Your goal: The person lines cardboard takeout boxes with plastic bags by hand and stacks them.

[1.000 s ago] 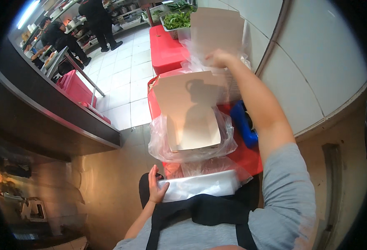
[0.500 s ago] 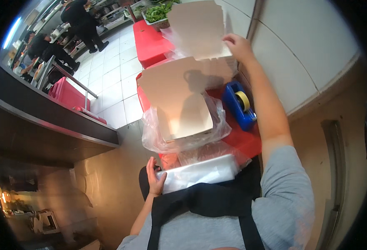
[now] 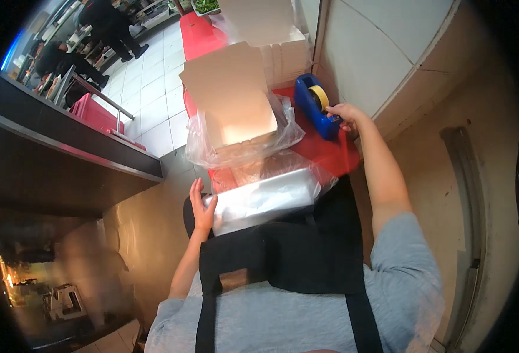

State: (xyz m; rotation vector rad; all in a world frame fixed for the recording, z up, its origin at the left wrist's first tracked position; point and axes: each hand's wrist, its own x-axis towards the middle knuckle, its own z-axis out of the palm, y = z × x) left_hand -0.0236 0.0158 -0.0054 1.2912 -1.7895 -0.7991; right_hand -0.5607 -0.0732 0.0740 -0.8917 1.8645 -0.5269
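Head view, looking down: a red surface [image 3: 330, 154] runs along the tiled wall [image 3: 383, 53]. On it stands an open cardboard box [image 3: 236, 103] with its flap raised, sitting inside a loose clear plastic bag [image 3: 203, 150]. Nearer the person lies a long silvery plastic-wrapped package [image 3: 262, 200], resting at the surface's near edge against a black apron [image 3: 294, 253]. The left hand [image 3: 200, 206] lies flat against the package's left end, fingers together and extended. A blue tape dispenser [image 3: 312, 106] with a yellowish roll stands by the wall, right of the box. The right hand [image 3: 345, 116] touches the dispenser's near end, fingers curled on it; whether it grips cannot be told.
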